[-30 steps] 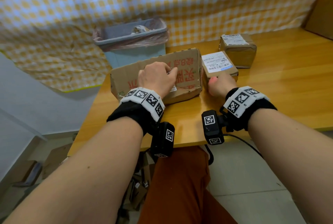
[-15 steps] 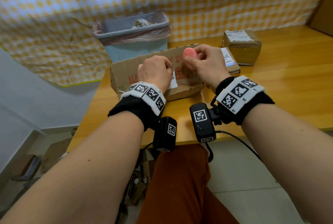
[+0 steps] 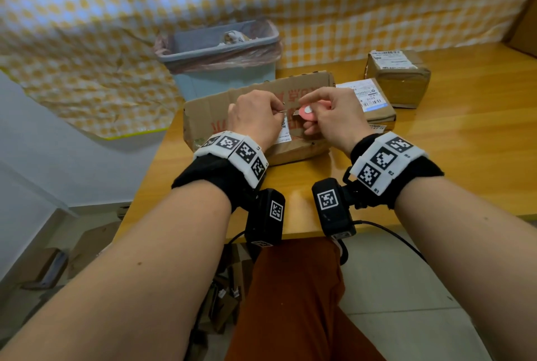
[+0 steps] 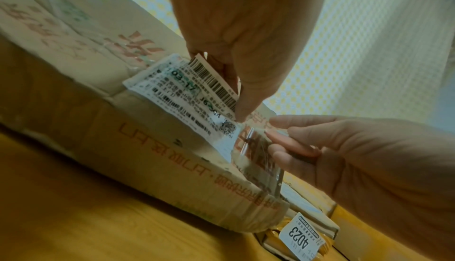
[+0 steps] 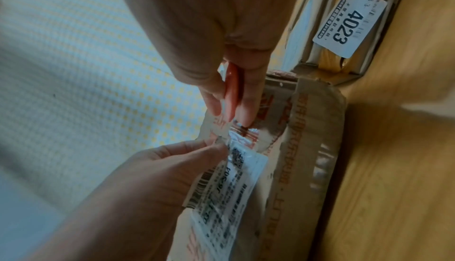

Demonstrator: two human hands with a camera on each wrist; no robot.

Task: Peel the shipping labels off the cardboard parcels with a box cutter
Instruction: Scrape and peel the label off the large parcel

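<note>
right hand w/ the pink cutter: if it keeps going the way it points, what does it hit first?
Most likely the lifted edge of the shipping label pinched by the left hand; the right hand aims the pink box cutter leftward at it. Depth is unclear; the fingertips may come first.

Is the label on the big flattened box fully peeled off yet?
No: the left hand pinches only the lifted barcode edge of the label, the rest still on the box.

I count three cardboard parcels: one under my grip (image 3: 255,104), two right of it (image 3: 374,102) (image 3: 398,75); one bin (image 3: 218,55) beyond.
</note>
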